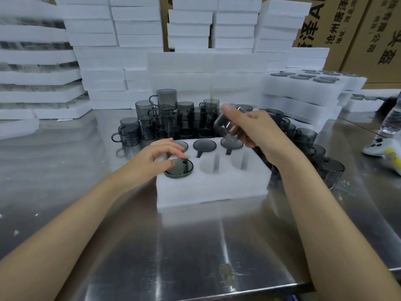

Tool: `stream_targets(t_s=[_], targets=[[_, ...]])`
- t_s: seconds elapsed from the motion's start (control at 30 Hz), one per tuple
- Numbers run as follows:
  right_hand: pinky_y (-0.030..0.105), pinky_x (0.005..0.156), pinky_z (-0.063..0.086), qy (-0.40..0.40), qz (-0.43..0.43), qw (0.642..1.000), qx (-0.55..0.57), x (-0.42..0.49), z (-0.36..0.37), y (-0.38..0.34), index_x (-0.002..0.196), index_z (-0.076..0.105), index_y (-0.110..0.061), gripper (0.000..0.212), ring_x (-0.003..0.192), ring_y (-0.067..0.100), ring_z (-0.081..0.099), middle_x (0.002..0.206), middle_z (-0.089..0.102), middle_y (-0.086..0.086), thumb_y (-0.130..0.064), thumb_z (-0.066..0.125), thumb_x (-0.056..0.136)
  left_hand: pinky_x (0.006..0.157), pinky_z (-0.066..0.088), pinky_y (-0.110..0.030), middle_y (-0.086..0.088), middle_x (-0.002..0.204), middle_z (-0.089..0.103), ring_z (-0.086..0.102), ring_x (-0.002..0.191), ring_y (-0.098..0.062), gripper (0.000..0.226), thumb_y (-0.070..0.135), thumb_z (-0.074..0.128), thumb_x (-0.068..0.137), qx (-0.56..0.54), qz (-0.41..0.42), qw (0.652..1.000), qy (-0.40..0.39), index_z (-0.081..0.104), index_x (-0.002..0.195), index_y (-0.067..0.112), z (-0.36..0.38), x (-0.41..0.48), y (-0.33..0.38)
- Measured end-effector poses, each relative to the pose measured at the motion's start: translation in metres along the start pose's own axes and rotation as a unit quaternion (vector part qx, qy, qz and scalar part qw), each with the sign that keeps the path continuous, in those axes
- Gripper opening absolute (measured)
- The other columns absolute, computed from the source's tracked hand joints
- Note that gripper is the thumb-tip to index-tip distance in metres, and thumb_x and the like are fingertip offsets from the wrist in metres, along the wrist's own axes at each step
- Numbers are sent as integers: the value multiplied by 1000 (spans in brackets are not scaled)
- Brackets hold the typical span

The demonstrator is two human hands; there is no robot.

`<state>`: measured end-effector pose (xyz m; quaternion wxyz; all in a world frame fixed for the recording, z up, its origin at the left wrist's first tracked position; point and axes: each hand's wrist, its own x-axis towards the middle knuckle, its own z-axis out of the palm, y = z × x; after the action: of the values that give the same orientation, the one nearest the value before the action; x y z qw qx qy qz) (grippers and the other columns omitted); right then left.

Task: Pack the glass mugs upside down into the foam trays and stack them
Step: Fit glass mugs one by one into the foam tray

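Observation:
A white foam tray (212,187) with six round holes lies on the steel table in front of me. Upside-down smoky glass mugs fill its three far holes, among them the middle one (204,145). A fourth mug (179,168) sits partly sunk in the near left hole, and my left hand (160,156) rests its fingertips on that mug's base. The near middle hole (211,165) and the near right hole (240,160) hold nothing. My right hand (258,131) grips a blurred, tilted glass mug (227,124) above the tray's far right corner.
Several loose grey mugs (167,118) stand behind the tray and along its right side (329,170). Packed foam trays (303,90) are stacked at the right, more foam stacks (108,51) at the back. A white controller (384,151) and a bottle (392,118) lie far right.

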<state>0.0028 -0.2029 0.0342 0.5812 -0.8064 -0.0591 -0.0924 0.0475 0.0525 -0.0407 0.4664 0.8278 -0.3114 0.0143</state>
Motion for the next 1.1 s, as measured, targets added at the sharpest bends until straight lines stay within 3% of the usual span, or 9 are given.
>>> stream_targets(t_s=[0.1,0.2,0.4,0.53,0.6,0.7,0.83,0.93,1.1], targets=[[10,35,26,22,-6,993,-115,-8,14,-6,39,40,-21,65,33,5,33,38,43,-7,-75,66,65,119,18,-34,32,117,59,30,135,9,29,27,58,76,0,2,1000,1,69,87,51,0,0,1],[22,42,22,77,-42,967,-239,-12,32,-5,46,23,-20,73,39,13,22,38,20,-7,-77,67,61,119,18,-37,28,120,60,30,137,5,26,25,57,77,-1,8,1000,-2,71,90,44,0,-1,1],[26,41,17,71,-41,906,-415,-24,53,-1,49,27,-14,74,41,13,30,47,30,-3,-75,64,67,118,20,-36,19,124,60,32,137,-1,24,18,57,79,0,14,1000,8,69,95,32,1,-2,3],[27,43,18,61,-46,894,-441,-28,54,-1,51,28,-17,72,47,13,32,56,29,-3,-78,62,66,118,19,-33,22,124,59,30,136,5,35,-1,59,89,6,14,1000,10,68,95,32,1,-2,1],[28,49,27,65,-58,884,-459,-28,52,1,57,39,-15,71,62,18,45,70,40,-2,-84,54,66,118,20,-36,21,125,59,30,137,1,28,6,60,88,0,11,1000,5,69,98,30,1,-1,1],[33,76,43,87,-138,891,-424,-23,52,3,99,53,-12,70,102,23,46,112,42,3,-77,51,74,118,22,-42,26,122,59,33,139,-6,25,27,57,77,-14,9,1000,3,69,98,30,2,-2,2],[36,106,32,-34,-192,887,-419,-17,50,3,138,44,-23,60,130,18,33,141,38,-4,-60,46,90,118,22,-39,29,119,60,31,137,1,25,32,56,74,-13,15,1000,7,70,93,41,2,-2,1],[38,114,25,-130,-153,861,-467,-15,49,8,146,35,-27,60,141,18,24,151,33,-7,-58,37,95,118,22,-40,28,119,60,33,136,0,26,29,55,73,-5,15,1000,13,70,94,36,2,-1,0],[44,120,3,-217,-105,831,-501,-18,47,9,153,2,-31,84,148,15,-6,160,0,-16,-74,25,85,119,20,-37,32,118,59,30,137,3,22,28,57,79,-3,12,1000,7,68,94,38,2,-2,-1]])
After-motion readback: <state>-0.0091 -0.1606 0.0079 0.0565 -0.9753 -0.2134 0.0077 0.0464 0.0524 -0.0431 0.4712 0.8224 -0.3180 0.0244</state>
